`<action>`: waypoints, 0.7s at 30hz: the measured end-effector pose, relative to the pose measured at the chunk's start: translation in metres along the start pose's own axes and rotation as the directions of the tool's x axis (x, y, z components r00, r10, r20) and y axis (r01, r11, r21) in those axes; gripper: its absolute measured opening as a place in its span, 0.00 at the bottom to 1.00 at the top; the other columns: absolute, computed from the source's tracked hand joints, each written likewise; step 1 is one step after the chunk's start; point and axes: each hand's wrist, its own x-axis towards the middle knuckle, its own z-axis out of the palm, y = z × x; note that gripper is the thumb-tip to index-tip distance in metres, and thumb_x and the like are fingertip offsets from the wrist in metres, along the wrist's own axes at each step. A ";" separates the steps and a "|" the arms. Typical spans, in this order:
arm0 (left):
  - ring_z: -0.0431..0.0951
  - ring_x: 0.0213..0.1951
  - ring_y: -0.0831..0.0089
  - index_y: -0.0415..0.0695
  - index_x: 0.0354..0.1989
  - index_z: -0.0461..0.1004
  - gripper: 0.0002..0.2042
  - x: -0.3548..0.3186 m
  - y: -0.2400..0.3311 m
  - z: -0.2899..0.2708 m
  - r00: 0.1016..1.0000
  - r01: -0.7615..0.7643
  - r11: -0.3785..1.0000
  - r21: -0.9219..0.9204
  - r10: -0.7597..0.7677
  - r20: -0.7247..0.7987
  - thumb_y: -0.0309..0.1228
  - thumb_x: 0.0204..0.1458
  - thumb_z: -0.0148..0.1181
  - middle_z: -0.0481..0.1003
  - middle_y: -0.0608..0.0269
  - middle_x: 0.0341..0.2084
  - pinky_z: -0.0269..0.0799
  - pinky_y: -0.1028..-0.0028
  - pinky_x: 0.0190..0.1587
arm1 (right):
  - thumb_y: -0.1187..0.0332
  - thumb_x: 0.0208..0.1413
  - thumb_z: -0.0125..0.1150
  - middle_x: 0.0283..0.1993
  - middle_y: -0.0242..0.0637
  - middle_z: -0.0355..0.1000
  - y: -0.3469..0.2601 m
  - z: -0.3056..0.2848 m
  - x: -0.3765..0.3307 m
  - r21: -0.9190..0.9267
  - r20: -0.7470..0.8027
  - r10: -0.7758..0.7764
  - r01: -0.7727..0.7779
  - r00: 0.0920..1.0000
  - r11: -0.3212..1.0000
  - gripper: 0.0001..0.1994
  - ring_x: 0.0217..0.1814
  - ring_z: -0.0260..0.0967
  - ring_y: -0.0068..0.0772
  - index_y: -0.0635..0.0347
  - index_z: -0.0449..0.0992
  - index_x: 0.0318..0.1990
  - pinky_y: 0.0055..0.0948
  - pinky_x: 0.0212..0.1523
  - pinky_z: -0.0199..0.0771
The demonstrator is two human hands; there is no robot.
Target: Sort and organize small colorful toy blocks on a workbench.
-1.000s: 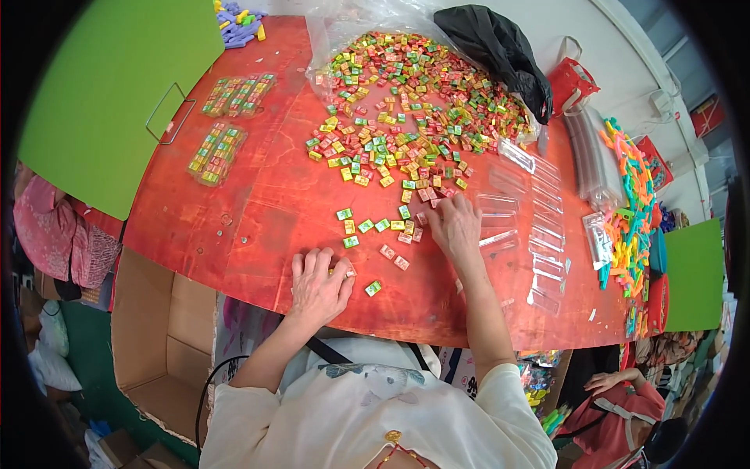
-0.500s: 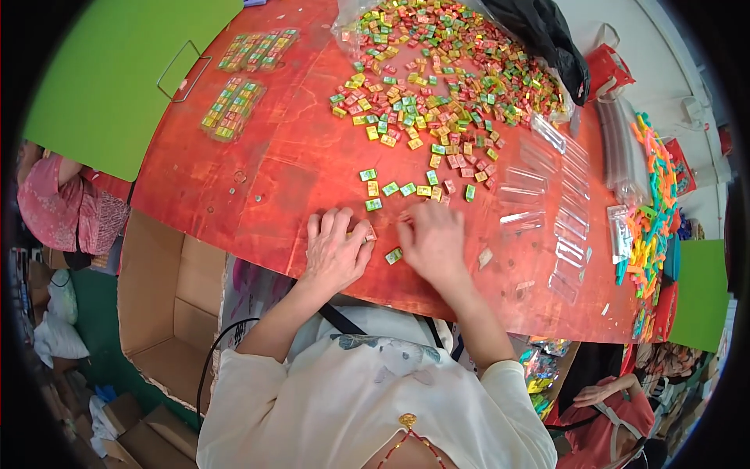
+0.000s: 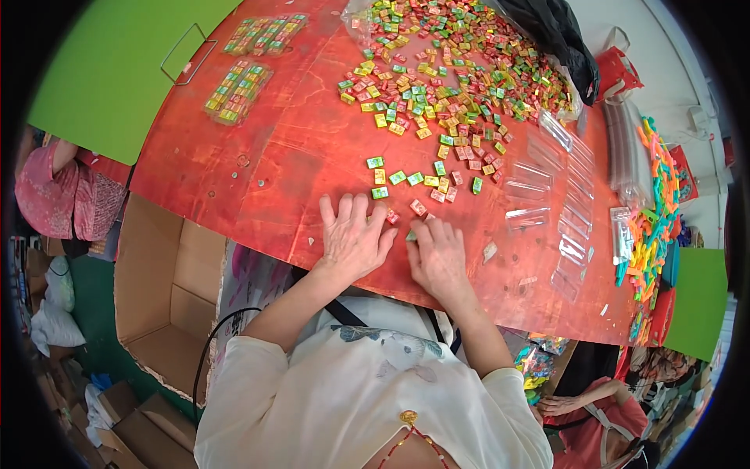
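Note:
My left hand (image 3: pixel 351 238) rests on the near part of the red table with its fingers spread; a small red box-shaped piece (image 3: pixel 392 216) lies by its fingertips. My right hand (image 3: pixel 440 254) is curled, thumb and index finger closed at a small green piece (image 3: pixel 412 235), mostly hidden by the fingers. Just beyond that hand lies another red piece (image 3: pixel 418 207). Farther off, green and yellow pieces form a loose row, among them a green piece (image 3: pixel 380 193) and a yellow piece (image 3: pixel 415 179). They look like tiny wrapped boxes.
A big heap of the same pieces (image 3: pixel 469 59) spreads across the far side. Filled clear packs (image 3: pixel 238 92) lie far left. Clear plastic trays (image 3: pixel 574 223) and colourful plastic parts (image 3: pixel 650 211) are on the right. An open cardboard box (image 3: pixel 176 273) stands below the left table edge.
My left hand has let go of a piece, and its fingers have spread. The right hand has come to the green piece near the edge. Two red pieces now show beyond my hands.

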 end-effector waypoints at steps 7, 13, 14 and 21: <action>0.68 0.53 0.56 0.50 0.49 0.76 0.17 0.009 0.007 0.004 0.999 -0.031 0.999 -0.023 0.031 0.005 0.39 0.50 0.64 0.69 0.54 0.48 0.52 0.40 0.59 | 0.74 0.52 0.59 0.52 0.43 0.72 0.010 0.003 0.028 0.055 0.019 -0.011 0.010 1.000 0.998 0.20 0.53 0.70 0.44 0.60 0.76 0.54 0.43 0.48 0.68; 0.64 0.61 0.48 0.47 0.61 0.72 0.27 -0.012 -0.006 -0.008 0.994 0.001 0.995 -0.099 0.009 0.105 0.40 0.51 0.64 0.65 0.47 0.59 0.49 0.42 0.65 | 0.73 0.53 0.63 0.58 0.47 0.70 0.020 -0.020 0.014 0.090 0.008 -0.009 0.008 1.000 0.996 0.23 0.56 0.69 0.47 0.58 0.73 0.59 0.44 0.52 0.67; 0.63 0.62 0.47 0.46 0.62 0.71 0.28 -0.014 -0.009 -0.010 0.993 -0.008 0.994 -0.111 0.021 0.115 0.40 0.52 0.63 0.64 0.46 0.62 0.49 0.42 0.65 | 0.71 0.53 0.62 0.56 0.45 0.70 0.035 -0.025 0.004 0.005 -0.069 0.042 -0.042 0.997 0.999 0.23 0.55 0.69 0.47 0.57 0.73 0.59 0.45 0.52 0.66; 0.52 0.72 0.42 0.45 0.70 0.64 0.34 -0.030 -0.024 -0.029 0.972 0.068 0.992 -0.104 -0.042 0.231 0.42 0.54 0.62 0.53 0.41 0.72 0.41 0.31 0.67 | 0.65 0.57 0.65 0.70 0.47 0.63 0.158 -0.062 -0.029 -0.284 -0.220 0.249 -0.306 0.943 0.909 0.25 0.71 0.61 0.50 0.55 0.71 0.62 0.51 0.65 0.60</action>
